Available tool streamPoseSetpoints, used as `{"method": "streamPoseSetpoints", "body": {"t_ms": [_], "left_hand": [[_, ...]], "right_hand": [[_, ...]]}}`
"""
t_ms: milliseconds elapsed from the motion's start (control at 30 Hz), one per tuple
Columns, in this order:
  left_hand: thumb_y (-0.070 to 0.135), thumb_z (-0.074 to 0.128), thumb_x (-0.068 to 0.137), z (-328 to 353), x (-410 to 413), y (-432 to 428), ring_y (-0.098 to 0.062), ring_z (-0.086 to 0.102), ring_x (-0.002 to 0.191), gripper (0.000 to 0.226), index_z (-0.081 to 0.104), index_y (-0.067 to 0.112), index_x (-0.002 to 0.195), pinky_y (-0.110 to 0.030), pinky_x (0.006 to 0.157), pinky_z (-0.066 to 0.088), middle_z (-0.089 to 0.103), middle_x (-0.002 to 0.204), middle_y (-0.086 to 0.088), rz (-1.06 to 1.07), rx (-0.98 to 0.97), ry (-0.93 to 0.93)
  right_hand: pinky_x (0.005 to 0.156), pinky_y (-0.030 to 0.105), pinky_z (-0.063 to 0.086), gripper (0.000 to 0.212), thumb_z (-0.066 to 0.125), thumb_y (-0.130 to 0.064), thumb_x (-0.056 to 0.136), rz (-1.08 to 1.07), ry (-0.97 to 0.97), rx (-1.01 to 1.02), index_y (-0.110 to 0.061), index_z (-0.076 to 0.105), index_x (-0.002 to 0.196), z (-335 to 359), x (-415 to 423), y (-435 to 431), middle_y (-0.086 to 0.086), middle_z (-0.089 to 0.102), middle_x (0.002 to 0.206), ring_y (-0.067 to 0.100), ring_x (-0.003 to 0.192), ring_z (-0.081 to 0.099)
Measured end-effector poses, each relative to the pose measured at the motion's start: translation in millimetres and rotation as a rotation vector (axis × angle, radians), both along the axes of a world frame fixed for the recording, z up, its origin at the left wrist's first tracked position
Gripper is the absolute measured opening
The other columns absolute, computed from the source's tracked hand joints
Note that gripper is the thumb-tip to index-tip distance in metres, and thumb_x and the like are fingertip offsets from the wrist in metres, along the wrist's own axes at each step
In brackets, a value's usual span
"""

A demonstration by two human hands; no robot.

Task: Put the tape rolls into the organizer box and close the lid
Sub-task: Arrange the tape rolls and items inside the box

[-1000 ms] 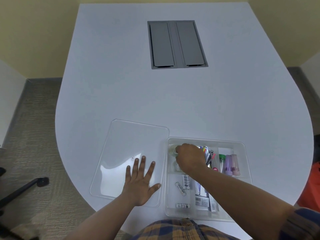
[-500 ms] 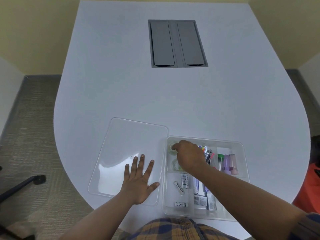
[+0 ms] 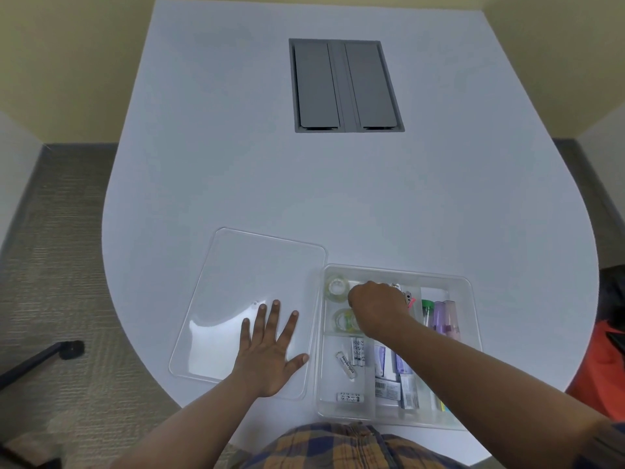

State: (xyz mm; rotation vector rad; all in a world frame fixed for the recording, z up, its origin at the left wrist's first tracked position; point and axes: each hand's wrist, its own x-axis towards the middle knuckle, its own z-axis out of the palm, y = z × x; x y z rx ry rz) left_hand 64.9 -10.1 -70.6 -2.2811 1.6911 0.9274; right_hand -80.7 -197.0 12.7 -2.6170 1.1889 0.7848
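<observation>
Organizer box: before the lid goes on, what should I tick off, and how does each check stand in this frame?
1. Two tape rolls, far and near, lie in the organizer box, far-left compartment: ok.
2. No tape roll on the table: ok.
3. Right hand out of the box: not ok, it is over the far compartments.
4. Right hand empty: cannot tell, fingers curled away.
5. Left hand on the lid, flat and open: ok.
6. Contents below the rim: cannot tell.

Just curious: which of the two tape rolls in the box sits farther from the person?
The paler tape roll in the organizer box's far left corner; the greenish roll lies nearer the person.
</observation>
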Motion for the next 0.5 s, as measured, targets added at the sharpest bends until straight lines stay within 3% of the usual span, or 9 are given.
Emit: {"method": "streamPoseSetpoints", "body": {"t_ms": [500], "left_hand": [[0.078,0.004,0.081,1.9,-0.5,-0.2,-0.027,-0.044,0.133,0.079,-0.038,0.039,0.135,-0.052,0.109,-0.024,-0.047,0.145,-0.004,0.003,-0.006,-0.007]], "right_hand": [[0.063,0.03,0.043,0.015,0.06,-0.009,0.077,-0.043,-0.067,0.014,-0.015,0.063,0.091,-9.0,2.0,6.5,0.007,0.067,0.092,0.03,0.085,0.067]]}}
